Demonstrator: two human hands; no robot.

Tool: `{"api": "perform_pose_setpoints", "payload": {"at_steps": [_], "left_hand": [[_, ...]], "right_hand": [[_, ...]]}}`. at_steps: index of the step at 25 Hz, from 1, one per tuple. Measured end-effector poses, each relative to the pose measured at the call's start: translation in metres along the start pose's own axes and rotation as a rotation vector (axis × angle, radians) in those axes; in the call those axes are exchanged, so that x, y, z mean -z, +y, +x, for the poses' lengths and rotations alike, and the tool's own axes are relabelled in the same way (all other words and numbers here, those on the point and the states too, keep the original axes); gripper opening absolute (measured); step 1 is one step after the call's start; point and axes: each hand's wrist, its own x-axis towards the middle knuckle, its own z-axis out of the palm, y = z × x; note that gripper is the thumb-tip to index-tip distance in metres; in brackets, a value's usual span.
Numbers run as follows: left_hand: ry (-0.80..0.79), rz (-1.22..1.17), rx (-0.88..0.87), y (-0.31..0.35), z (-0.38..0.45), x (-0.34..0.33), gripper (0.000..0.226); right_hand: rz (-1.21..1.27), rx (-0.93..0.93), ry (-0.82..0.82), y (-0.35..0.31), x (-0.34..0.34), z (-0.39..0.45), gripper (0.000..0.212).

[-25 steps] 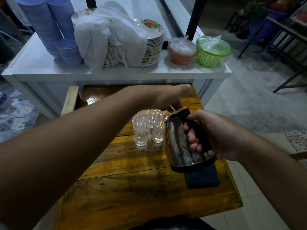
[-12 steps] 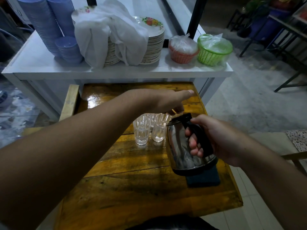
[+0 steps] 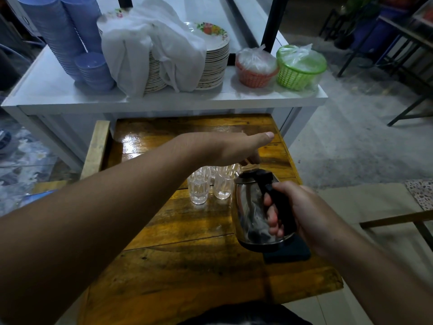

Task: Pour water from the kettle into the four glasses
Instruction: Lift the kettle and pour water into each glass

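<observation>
At the far left, on the white shelf (image 3: pixel 58 90), stand stacks of blue bowls (image 3: pixel 70 36), then plates (image 3: pixel 210 59) partly draped with a white cloth (image 3: pixel 150 50), then an orange basket (image 3: pixel 255 71) and a green basket (image 3: pixel 300 69), both lined with plastic. Below the shelf is the wooden table (image 3: pixel 187 266), its far end wet and shining. The left hand (image 3: pixel 236 147) reaches across from the left above the glasses (image 3: pixel 199 186), palm down with the thumb stretched out toward the right; its fingers curl down behind the kettle's top, and whether they grip anything there cannot be told. The glasses stand clustered together near the middle of the table, just left of the kettle (image 3: pixel 255 212), some of them hidden by the hand; the nearest one seems to hold a little water. The steel kettle is lifted off the table and roughly upright, its lid just beside the glass rims. The right hand (image 3: pixel 302 214) is clenched around the kettle's black handle (image 3: pixel 278 207), fingers wrapped through it. Under the kettle, at the table's right edge, lies a dark pad (image 3: pixel 295 254).
</observation>
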Motion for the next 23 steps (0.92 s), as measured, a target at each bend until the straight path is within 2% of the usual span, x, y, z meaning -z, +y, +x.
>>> {"api": "perform_pose_setpoints", "payload": {"at_steps": [9,15,19,23], "left_hand": [[-0.020,-0.004,-0.009,0.005,-0.002,-0.004,0.083],[-0.019,-0.107,-0.091,0.001,0.003,0.007,0.089],[0.082,-0.123,-0.124,0.014,0.000,0.025,0.085],[0.185,-0.080,-0.101,0.024,-0.003,0.038,0.079]], "right_hand": [[0.052,0.046,0.082,0.033,0.000,-0.001,0.046],[0.136,0.134,0.105,0.034,0.006,-0.003,0.050],[0.139,0.209,0.057,0.005,0.008,-0.003,0.051],[0.109,0.209,0.021,-0.024,0.007,0.006,0.048]]}}
